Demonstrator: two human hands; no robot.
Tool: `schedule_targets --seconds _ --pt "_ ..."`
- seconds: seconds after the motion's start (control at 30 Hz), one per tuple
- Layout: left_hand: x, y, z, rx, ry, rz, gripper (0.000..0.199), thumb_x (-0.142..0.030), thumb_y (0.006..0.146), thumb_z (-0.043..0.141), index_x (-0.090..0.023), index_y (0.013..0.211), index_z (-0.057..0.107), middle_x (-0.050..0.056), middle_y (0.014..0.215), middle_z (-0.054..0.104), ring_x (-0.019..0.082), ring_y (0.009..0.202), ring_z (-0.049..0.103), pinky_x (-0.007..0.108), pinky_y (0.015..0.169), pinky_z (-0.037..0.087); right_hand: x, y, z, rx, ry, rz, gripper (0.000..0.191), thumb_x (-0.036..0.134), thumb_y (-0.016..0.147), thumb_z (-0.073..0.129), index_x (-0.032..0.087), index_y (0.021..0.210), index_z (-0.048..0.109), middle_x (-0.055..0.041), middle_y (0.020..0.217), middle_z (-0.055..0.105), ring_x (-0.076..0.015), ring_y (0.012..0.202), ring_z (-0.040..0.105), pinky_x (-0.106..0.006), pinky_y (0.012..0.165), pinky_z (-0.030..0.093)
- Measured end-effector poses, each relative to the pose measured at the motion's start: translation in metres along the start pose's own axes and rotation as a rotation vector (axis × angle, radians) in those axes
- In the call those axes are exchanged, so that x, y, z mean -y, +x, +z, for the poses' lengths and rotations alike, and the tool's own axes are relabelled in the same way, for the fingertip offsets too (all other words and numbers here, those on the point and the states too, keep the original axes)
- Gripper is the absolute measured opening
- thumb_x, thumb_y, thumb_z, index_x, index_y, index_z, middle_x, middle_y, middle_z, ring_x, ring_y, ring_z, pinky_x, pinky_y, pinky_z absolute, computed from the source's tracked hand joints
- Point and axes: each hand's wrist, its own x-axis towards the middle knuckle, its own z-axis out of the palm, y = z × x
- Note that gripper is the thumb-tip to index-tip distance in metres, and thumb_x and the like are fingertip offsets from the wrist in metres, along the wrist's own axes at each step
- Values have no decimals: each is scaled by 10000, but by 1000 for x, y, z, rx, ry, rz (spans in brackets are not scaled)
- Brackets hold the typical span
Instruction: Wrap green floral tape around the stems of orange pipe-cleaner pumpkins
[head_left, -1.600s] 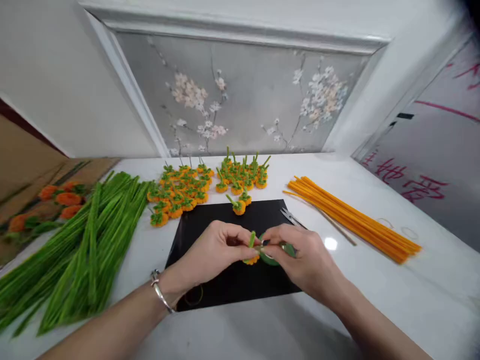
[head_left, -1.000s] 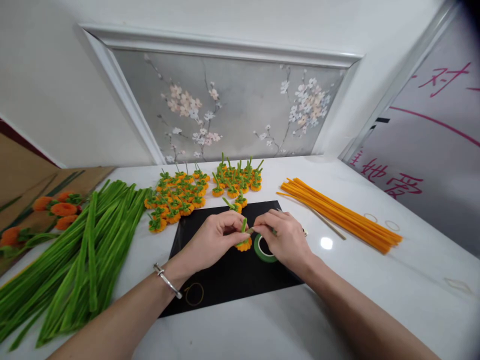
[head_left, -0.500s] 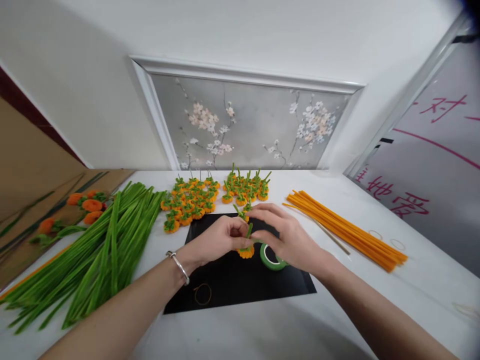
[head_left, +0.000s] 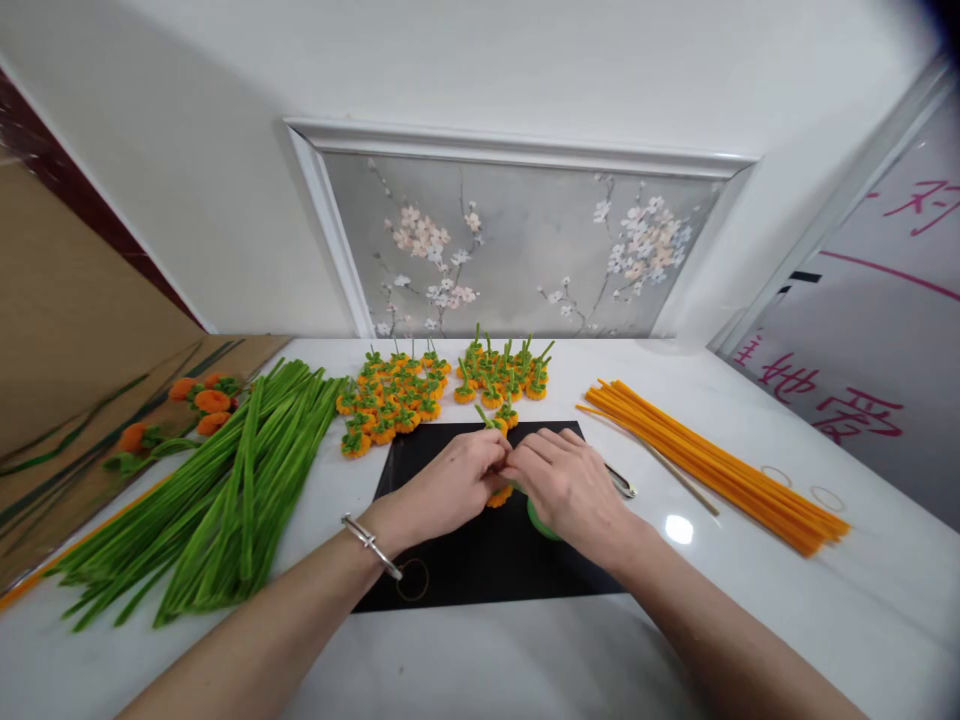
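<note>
Over the black mat (head_left: 465, 570), my left hand (head_left: 459, 482) is closed on a small orange flower (head_left: 499, 497) with green on top; most of it is hidden by the fingers. My right hand (head_left: 564, 484) meets the left at the fingertips, its fingers closed together at the top of that flower. What the right fingertips pinch is hidden. Under my right hand, a green tape roll (head_left: 541, 522) is partly covered. Just beyond my hands stand a few more orange flowers (head_left: 508, 415) with green stems.
Green fuzzy stems (head_left: 247, 480) lie on the left, beside orange flowers (head_left: 213, 401) on brown board. Two clusters of small orange flowers (head_left: 390, 400) stand at the back. Orange stems (head_left: 712, 465) lie on the right. A metal tool (head_left: 621, 482) shows behind my right hand.
My right hand's fingers, spread before, have closed in against the left fingertips. More of the tape roll is now covered, and the metal tool has come into view. The whole view has shifted slightly.
</note>
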Motion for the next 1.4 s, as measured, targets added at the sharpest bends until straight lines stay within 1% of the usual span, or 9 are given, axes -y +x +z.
schedule_targets --seconds 0.17,0.3,0.57,0.77,0.9,1.07,1.17,1.27,1.4 --pt "5 2 -2 -72 -88 -13 199 -70 775 516 -159 602 475 15 834 558 130 722 506 255 673 396 1 3 -9 -70 479 379 127 282 900 522 192 980 563 -51 952 644 -160 855 601 -256 693 449" --pt "12 1 -9 -10 -197 -36 193 -129 792 542 -158 615 471 7 813 536 127 722 482 252 673 396 3 2 -7 80 637 487 132 264 769 675 196 846 592 21 779 649 -121 682 593 -219 600 433" --pt "10 -3 -16 268 -535 -188 123 -238 804 585 -132 743 572 -21 753 467 87 632 429 195 540 381 -2 1 -7 226 886 475 85 203 785 636 161 713 618 26 671 632 -94 622 532 -203 585 392" --pt "10 -3 -16 212 -555 -164 252 -322 854 534 -124 716 607 27 910 551 91 684 481 201 569 401 4 3 -11 146 818 524 126 208 779 607 164 665 575 28 622 594 -95 571 504 -209 547 397" --pt "9 -3 -9 85 -522 -156 163 -225 680 722 -133 724 595 34 925 594 134 789 547 250 698 431 8 2 -10 108 769 582 133 207 763 589 173 639 554 41 575 532 -86 517 447 -199 479 356" --pt "8 -3 -6 33 -558 -194 51 -111 663 660 -141 684 625 38 952 620 138 817 577 264 737 433 8 3 -12 94 735 589 100 233 773 588 174 693 603 34 590 524 -87 518 431 -196 463 340" --pt "7 -3 -8 25 -671 -236 37 -104 659 640 -138 670 645 45 974 624 144 835 585 271 759 442 8 3 -14 53 726 551 55 209 776 586 181 813 615 52 578 486 -82 502 421 -191 458 340" --pt "4 -3 -10 41 -787 -288 22 -120 658 640 -133 658 658 42 896 633 139 789 579 261 720 442 8 2 -15 14 720 437 216 166 791 569 202 997 621 51 618 501 -80 504 430 -189 470 355" --pt "0 -4 -14 107 -823 -326 52 -128 653 637 -127 686 677 53 920 642 135 748 560 247 644 429 6 0 -16 -2 670 272 176 156 820 564 213 904 707 9 684 554 -88 547 480 -204 515 392"
